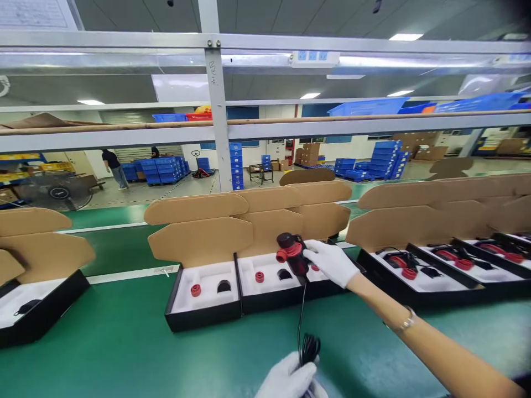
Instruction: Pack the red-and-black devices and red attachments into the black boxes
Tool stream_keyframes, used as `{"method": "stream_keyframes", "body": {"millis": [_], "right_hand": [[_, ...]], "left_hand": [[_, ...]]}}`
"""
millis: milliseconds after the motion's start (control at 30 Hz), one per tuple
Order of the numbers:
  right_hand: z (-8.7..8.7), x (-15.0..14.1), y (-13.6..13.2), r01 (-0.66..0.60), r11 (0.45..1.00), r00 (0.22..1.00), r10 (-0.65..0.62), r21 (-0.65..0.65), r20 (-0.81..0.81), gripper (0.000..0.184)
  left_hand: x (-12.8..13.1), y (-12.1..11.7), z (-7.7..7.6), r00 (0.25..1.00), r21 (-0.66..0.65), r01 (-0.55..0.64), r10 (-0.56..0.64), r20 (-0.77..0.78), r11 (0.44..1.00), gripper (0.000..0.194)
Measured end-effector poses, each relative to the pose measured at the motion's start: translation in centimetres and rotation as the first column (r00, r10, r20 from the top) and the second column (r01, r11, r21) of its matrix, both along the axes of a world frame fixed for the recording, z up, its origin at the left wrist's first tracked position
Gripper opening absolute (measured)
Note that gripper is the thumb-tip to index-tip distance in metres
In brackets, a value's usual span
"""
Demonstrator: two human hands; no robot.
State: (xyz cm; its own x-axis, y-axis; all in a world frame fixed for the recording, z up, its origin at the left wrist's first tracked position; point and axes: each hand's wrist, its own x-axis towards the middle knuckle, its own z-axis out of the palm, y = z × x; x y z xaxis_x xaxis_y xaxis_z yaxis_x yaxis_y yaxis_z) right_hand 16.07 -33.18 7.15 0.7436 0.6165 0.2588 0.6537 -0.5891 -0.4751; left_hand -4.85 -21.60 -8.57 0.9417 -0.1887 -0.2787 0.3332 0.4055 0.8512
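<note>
My right hand, in a white glove, grips a red and black corded electric device by its side, with its short red spout pointing left. It is held above the open boxes. From its lower end a black power cord runs down to my left hand, also gloved, whose fingers are closed around the bundled cord. Beneath the device, a middle box has a white tray with a red ring and a black curved piece. The box to its left holds a similar red ring and black piece.
Boxes at the right contain red and black devices with cords. Another open box stands at far left. All rest on a green work surface. A metal upright and shelf rail rise behind. A person stands in the background.
</note>
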Motion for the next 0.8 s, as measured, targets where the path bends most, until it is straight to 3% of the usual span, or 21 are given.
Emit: {"method": "stream_keyframes", "body": {"millis": [67, 133, 267, 400, 467, 533, 567, 600, 633, 667, 700, 733, 800], "right_hand": [[0.1, 2.8, 2.5, -0.034, 0.987, 0.997, 0.045, -0.158, 0.069, 0.033], [-0.1, 5.1, 5.2, -0.088, 0.968, 0.993, 0.104, -0.235, 0.053, 0.034], [-1.7, 7.9, 10.4, -0.207, 0.864, 0.975, 0.223, -0.459, -0.021, 0.026], [-3.1, 8.5, 12.6, -0.301, 0.741, 0.948, 0.299, -0.600, -0.107, 0.013], [-2.7, 8.1, 11.8, -0.311, 0.753, 0.943, 0.318, -0.579, -0.093, 0.029], [-1.9, 7.2, 10.5, -0.393, 0.784, 0.916, 0.379, -0.481, -0.132, 0.056], [-1.4, 6.5, 9.8, -0.468, 0.795, 0.884, 0.428, -0.387, -0.191, 0.067], [-1.2, 5.8, 9.3, -0.525, 0.817, 0.843, 0.461, -0.238, -0.276, 0.073], [-1.1, 4.9, 9.0, -0.528, 0.847, 0.799, 0.476, -0.052, -0.369, 0.071], [-1.4, 4.0, 8.9, -0.463, 0.876, 0.757, 0.470, 0.135, -0.454, 0.063], [-1.8, 3.1, 9.0, -0.343, 0.896, 0.728, 0.444, 0.283, -0.522, 0.053], [-2.5, 2.2, 9.1, -0.207, 0.904, 0.713, 0.400, 0.373, -0.575, 0.048], [-4.0, 0.9, 8.6, -0.011, 0.897, 0.670, 0.334, 0.442, -0.663, 0.051]], "left_hand": [[1.4, 1.3, 2.1, 0.996, 0.081, -0.080, 0.083, -0.031, 0.994, 0.087], [2.8, 2.4, 3.7, 0.976, 0.151, -0.207, 0.214, -0.033, 0.967, 0.085], [4.6, 4.2, 4.3, 0.925, 0.237, -0.372, 0.380, 0.012, 0.897, 0.094], [4.6, 6.4, 4.5, 0.907, 0.324, -0.416, 0.415, 0.075, 0.850, 0.082], [4.5, 8.0, 6.0, 0.914, 0.419, -0.403, 0.375, 0.152, 0.814, 0.066], [4.9, 9.7, 8.6, 0.929, 0.567, -0.368, 0.261, 0.263, 0.737, 0.051], [5.6, 10.5, 10.1, 0.924, 0.680, -0.369, 0.171, 0.342, 0.634, 0.044], [6.5, 11.1, 11.7, 0.906, 0.786, -0.398, 0.067, 0.419, 0.473, 0.038], [7.8, 11.7, 13.2, 0.879, 0.851, -0.446, -0.043, 0.475, 0.276, 0.034], [9.3, 12.0, 14.4, 0.850, 0.862, -0.502, -0.140, 0.507, 0.077, 0.033], [11.0, 12.2, 15.2, 0.828, 0.834, -0.545, -0.215, 0.518, -0.087, 0.033], [12.7, 12.1, 15.5, 0.818, 0.801, -0.565, -0.266, 0.511, -0.198, 0.035], [15.9, 11.5, 14.8, 0.834, 0.796, -0.535, -0.323, 0.447, -0.281, 0.039]]}}
